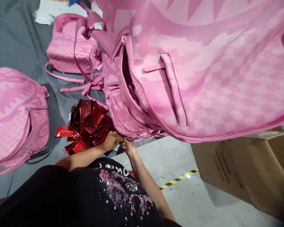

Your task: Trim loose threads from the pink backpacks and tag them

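A large pink checkered backpack (203, 69) fills the upper right, very close to the camera, its side pocket gaping. Below its lower edge my left hand (112, 141) and my right hand (129, 146) meet, fingers pinched together on a small item, perhaps a tag or strap end, that I cannot make out. Just left of my hands lies a pile of red and black hang tags (87, 126) on the grey cloth.
Two more pink backpacks lie on the grey cloth (14, 41): one at far left (16, 116), one at the back (71, 44) with loose straps. A cardboard box (248, 170) stands at right on the tiled floor with yellow-black tape (178, 179).
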`<action>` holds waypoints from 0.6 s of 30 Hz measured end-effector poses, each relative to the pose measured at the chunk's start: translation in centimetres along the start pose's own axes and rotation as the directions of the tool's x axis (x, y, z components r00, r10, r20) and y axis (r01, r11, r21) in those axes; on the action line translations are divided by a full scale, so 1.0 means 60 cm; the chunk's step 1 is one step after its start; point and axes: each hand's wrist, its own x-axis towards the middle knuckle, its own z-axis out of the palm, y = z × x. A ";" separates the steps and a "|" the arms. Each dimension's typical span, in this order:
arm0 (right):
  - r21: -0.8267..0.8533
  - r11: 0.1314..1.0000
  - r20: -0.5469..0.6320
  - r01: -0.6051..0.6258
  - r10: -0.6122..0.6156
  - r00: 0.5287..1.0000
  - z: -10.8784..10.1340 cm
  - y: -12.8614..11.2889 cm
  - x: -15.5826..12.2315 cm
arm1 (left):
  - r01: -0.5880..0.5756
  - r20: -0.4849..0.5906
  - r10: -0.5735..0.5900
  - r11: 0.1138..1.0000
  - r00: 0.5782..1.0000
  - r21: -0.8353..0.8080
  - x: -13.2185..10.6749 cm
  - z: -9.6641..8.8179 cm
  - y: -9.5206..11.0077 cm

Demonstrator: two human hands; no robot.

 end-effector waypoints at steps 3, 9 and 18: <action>0.039 0.999 -0.054 0.032 -0.030 0.998 0.012 0.005 0.003 | 0.191 0.081 -0.187 0.980 0.979 -0.053 0.009 0.000 0.006; 0.011 0.996 -0.126 0.094 -0.092 0.988 0.024 0.013 0.007 | 0.287 0.172 -0.273 0.956 0.947 -0.060 0.016 -0.009 0.015; -0.175 0.971 -0.208 0.165 -0.200 0.957 0.032 0.031 0.006 | 0.413 0.206 -0.391 0.907 0.897 -0.076 0.023 0.004 0.014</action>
